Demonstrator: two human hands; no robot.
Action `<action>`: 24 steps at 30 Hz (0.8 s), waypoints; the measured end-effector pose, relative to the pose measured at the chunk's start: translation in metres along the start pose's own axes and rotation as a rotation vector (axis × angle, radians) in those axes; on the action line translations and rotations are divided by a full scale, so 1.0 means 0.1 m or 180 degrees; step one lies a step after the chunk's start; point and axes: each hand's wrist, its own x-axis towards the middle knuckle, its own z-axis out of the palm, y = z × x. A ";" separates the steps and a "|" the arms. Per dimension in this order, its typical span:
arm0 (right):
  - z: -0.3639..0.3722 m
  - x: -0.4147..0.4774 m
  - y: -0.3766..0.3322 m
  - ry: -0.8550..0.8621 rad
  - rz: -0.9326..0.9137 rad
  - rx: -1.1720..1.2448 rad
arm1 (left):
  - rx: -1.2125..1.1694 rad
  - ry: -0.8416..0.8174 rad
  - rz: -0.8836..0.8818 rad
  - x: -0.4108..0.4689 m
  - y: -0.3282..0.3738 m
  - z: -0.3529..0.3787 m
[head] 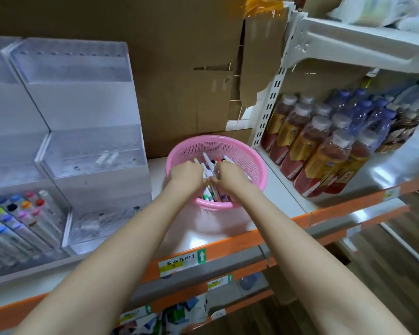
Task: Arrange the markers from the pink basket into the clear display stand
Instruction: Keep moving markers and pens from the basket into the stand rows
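both hands are reaching into a round pink basket (257,165) of perforated plastic, which is sitting on a smooth white shelf (203,238) with an orange front strip. the left hand (185,176) and the right hand (228,176) are lying side by side, thumbs almost touching, with fingers curling down into a loose heap of markers (209,192). the fingers are hidden behind the backs of the hands, so i cannot tell whether either hand is gripping anything. the markers are slim white barrels with coloured caps, lying crossed over one another inside the basket, and a few are poking out past the knuckles. just left of the basket, on the same shelf, a clear display stand (82,151) of stepped, glossy acrylic is standing with rows of round holes in its tiers. further left, capped markers (22,213) are slotting upright in a neighbouring tier. brown corrugated cardboard (179,68) is leaning behind the basket, and shrink-wrapped plastic bottles (312,153) are standing on the right.
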 end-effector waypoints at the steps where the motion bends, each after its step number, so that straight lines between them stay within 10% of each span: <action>1: 0.00 0.02 0.00 -0.0050 0.0013 0.0102 | -0.0020 -0.0044 -0.0046 0.01 0.01 0.00; 24: -0.07 0.04 0.12 -0.0551 0.0713 0.2100 | -0.1920 -0.0766 -0.0501 0.07 0.02 -0.13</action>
